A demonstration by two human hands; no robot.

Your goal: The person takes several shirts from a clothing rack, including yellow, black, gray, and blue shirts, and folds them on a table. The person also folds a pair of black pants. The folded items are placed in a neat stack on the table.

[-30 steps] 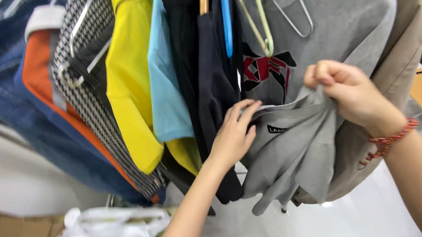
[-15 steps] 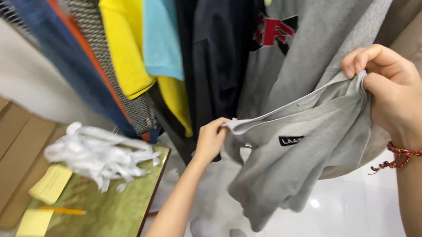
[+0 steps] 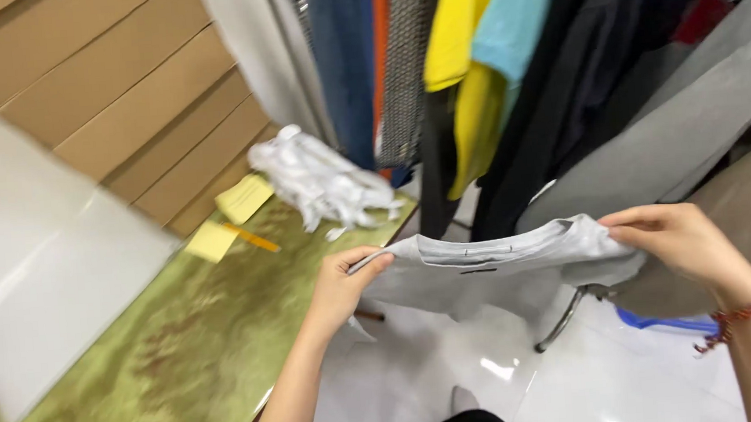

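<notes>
Grey garment held stretched between two hands, beside a rack of hung clothes.

A row of hung clothes [image 3: 507, 78] is ranged above; a green marbled table [image 3: 140, 368] is set at lower left, stacked cardboard [image 3: 121, 105] behind it. The grey garment [image 3: 493, 260] is held flat over the white floor, just below the rack. Its left edge is pinched by the left hand [image 3: 345, 284], its right edge gripped by the right hand [image 3: 677, 238]. White plastic bags [image 3: 320, 180] and yellow notes [image 3: 242, 198] are laid on the table.
</notes>
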